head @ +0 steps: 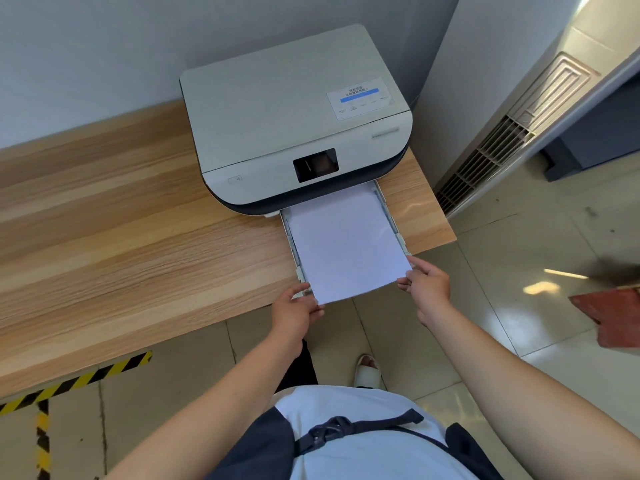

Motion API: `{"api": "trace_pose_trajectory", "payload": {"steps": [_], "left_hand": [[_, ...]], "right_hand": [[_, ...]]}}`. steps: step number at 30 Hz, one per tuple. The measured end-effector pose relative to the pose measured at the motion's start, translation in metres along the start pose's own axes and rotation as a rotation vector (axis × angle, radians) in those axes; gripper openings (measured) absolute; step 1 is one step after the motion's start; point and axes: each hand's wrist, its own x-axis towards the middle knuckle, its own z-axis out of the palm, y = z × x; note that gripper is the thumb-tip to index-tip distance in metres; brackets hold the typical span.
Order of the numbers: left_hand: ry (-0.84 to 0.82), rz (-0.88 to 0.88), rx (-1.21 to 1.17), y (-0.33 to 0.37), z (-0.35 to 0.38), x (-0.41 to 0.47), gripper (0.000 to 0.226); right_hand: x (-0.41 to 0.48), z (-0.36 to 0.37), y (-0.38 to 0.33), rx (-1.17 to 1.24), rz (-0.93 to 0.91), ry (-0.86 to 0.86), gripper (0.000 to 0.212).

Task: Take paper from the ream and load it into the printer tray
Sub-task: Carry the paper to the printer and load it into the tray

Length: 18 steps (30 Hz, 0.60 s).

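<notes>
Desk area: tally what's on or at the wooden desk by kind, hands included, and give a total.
Printer: 1
Pulled-out paper tray: 1
Paper stack: 1, partly in the tray
Hands: 2, left hand and right hand, each pinching a near corner of the paper
Total: 5

white paper (346, 244) lies flat in the printer's (294, 116) pulled-out tray (389, 216), near edge overhanging.

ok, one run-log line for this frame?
phase: loading | paper: stack part-way into tray, near edge overhanging | left hand: gripping near-left corner | right hand: gripping near-right corner | printer: on table
</notes>
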Motion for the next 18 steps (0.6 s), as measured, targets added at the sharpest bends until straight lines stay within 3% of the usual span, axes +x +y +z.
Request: {"api": "trace_pose_trajectory", "payload": {"steps": [6,15,18], "left_hand": [[0.046,0.051,0.046,0.017,0.002,0.022,0.035],[-0.056,0.069,-0.006,0.032,-0.009,0.027,0.040],[0.000,0.178,0.184,0.019,-0.016,0.019,0.037]], "right_hand": [[0.003,0.021,-0.017,0.023,-0.020,-0.018,0.039],[-0.009,0.016,-0.017,0.142,-0.019,-0.154,0.056],[-0.018,0.010,-0.004,0.014,-0.083,-0.094,0.051]]}}
